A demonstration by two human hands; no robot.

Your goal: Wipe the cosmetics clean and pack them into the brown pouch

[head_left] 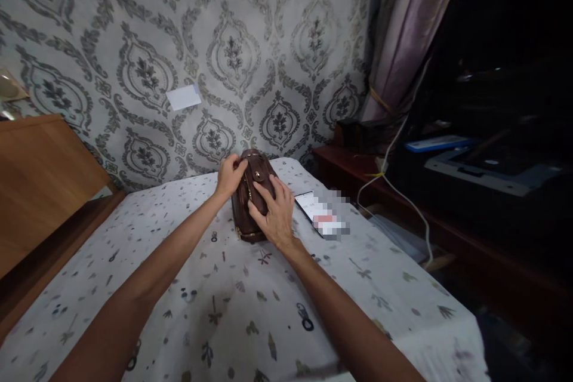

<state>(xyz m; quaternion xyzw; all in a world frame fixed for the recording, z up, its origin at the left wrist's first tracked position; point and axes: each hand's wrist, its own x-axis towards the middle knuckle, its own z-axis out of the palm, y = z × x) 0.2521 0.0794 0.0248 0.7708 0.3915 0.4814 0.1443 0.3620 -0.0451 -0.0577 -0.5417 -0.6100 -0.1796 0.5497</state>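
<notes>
A dark brown bag [256, 206] with gold-coloured zips and a small round metal piece stands on the patterned white sheet [242, 310], close to the wall. My left hand [231, 175] is at the bag's upper left edge, thumb and fingers closed together by the zip; the zip pull cannot be made out. Spread over the bag's right side and front is my right hand [276, 212], its fingers apart and touching the surface. Just right of that hand lies a phone [308, 206] with a lit screen, partly blurred out.
Grey patterned wallpaper with a white switch plate [184, 97] rises behind. A wooden board [45, 179] borders the left. On the right are a dark red shelf [353, 161], a white cable [409, 200], a tied curtain [405, 36] and a blue-edged item [439, 143].
</notes>
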